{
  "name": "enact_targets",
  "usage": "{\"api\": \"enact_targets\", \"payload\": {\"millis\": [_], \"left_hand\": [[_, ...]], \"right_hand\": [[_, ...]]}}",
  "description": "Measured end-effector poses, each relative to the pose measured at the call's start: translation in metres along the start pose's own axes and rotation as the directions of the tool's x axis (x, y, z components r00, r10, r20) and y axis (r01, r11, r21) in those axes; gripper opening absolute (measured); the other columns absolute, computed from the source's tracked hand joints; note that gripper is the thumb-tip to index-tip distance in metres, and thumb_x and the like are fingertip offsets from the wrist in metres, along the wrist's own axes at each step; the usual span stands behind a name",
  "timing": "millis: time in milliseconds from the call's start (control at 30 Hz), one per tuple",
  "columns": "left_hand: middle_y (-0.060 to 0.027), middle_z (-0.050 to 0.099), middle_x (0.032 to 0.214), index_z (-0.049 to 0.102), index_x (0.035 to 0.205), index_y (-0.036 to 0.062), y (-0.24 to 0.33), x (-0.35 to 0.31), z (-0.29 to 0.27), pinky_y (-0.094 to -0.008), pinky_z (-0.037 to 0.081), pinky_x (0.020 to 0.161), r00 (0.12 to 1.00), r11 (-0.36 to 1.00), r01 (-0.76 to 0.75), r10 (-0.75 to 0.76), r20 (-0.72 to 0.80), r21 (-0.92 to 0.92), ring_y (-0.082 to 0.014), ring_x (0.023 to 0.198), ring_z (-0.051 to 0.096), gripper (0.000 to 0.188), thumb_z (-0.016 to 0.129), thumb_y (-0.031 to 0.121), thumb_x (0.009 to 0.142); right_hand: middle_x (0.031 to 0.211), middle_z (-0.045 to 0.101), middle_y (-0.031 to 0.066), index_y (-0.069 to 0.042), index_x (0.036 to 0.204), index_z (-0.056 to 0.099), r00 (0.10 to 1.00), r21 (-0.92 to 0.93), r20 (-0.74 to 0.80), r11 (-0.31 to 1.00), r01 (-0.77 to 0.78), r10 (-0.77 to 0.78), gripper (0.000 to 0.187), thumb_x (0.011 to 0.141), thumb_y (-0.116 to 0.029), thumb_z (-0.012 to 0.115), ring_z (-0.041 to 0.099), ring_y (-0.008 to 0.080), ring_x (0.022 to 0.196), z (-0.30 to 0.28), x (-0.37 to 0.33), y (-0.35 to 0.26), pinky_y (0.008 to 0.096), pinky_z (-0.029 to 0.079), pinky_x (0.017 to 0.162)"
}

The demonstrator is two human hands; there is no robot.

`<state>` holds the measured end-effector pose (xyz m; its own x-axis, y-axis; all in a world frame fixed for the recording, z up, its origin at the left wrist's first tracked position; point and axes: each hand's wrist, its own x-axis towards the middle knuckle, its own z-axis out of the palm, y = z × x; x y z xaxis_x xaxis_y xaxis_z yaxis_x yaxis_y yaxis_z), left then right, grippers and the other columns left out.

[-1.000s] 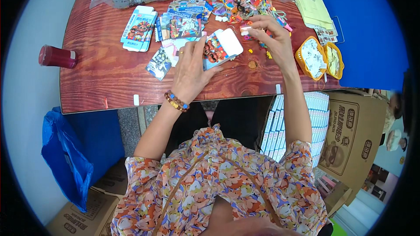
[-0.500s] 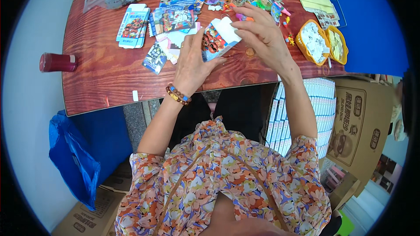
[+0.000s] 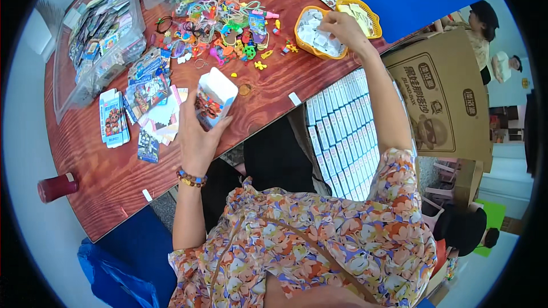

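My left hand [image 3: 198, 140] wraps round a small printed cardboard box [image 3: 211, 106], its white top flaps raised. At the upper right, my right hand [image 3: 346, 30] is over a yellow basket [image 3: 326, 54] full of small white paper slips [image 3: 312, 27]. Its fingers are pinched together at the slips; whether they hold one is hidden. Left of my left hand lie overlapping printed cards [image 3: 146, 98] and a stack of flattened boxes [image 3: 114, 118]. Beyond the box spreads a heap of small colourful plastic trinkets [image 3: 224, 31].
A second yellow basket [image 3: 374, 24] holds pale yellow slips. Clear plastic bins [image 3: 69, 94] of packets and trinkets stand at the back left. A red-lidded jar [image 3: 57, 187] sits at the left edge. Right of my lap, a carton [image 3: 436, 100] stands beside rows of packed boxes [image 3: 342, 131]. People are at far right.
My right hand has left the box and moved right to the yellow basket. My left hand keeps the box. The whole view has turned toward the right.
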<state>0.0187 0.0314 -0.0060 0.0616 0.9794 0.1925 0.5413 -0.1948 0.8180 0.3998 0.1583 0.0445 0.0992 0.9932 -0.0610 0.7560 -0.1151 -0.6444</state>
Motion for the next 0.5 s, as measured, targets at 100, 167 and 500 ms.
{"api": "enact_targets", "payload": {"millis": [100,167,500], "left_hand": [[-0.0191,0.055,0.123,0.045,0.136,0.0004,0.005,0.006,0.013,-0.0425,0.046,0.098,0.995,0.999,-0.042,0.043,0.087,-0.022,-0.0349,0.116,0.055,0.083,0.088,0.020,0.068],[-0.0204,0.054,0.127,0.045,0.135,0.0000,0.012,0.007,0.018,-0.0446,0.045,0.100,0.988,0.995,-0.096,0.093,0.122,0.019,-0.0374,0.119,0.053,0.083,0.089,0.023,0.068],[-0.0243,0.053,0.131,0.044,0.137,-0.0002,0.009,0.006,0.015,-0.0462,0.044,0.103,0.983,0.986,-0.125,0.108,0.146,0.113,-0.0399,0.124,0.051,0.087,0.089,0.027,0.068]], "right_hand": [[0.084,0.067,0.0042,-0.003,0.090,0.067,0.996,-0.165,0.052,0.984,0.074,-0.066,0.020,0.082,-0.020,0.073,0.062,0.0136,0.073,0.013,0.005,0.000,0.0299,0.048,0.064],[0.080,0.065,0.0041,-0.004,0.088,0.067,0.989,-0.316,0.098,0.939,0.133,-0.108,0.020,0.081,-0.021,0.073,0.060,0.0121,0.068,0.025,0.018,0.006,0.0288,0.045,0.060],[0.074,0.061,0.0019,-0.004,0.086,0.064,0.985,-0.097,0.135,0.988,0.120,-0.106,0.021,0.079,-0.020,0.076,0.056,0.0110,0.061,0.025,0.030,0.029,0.0277,0.043,0.056]]}}
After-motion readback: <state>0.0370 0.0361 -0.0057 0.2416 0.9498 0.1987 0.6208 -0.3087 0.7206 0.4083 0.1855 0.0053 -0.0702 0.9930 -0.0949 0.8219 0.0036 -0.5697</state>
